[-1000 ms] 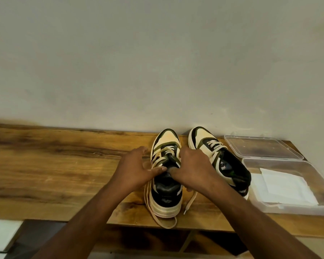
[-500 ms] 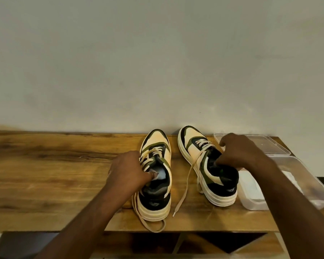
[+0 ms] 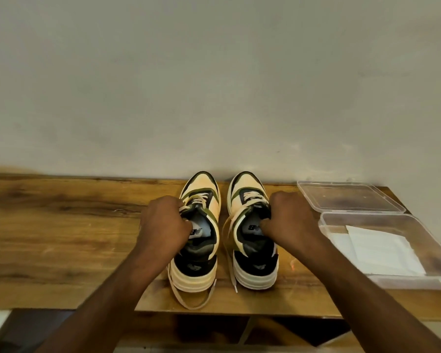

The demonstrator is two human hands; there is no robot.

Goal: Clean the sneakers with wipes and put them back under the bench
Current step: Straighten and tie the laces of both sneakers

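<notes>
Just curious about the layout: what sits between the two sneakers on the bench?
In the head view, bare bench wood and a loose cream lace trailing from the right sneaker; the left sneaker stands apart.

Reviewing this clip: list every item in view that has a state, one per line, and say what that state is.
Left sneaker: upright on the bench, laces loose, collar held.
Right sneaker: upright beside it, laces loose, collar held.
Left hand: grip curled on the left sneaker.
Right hand: grip curled on the right sneaker.
Plastic box: open, lid flat behind it.
Wipes: folded, inside the box.
Bench: carries everything.
</notes>
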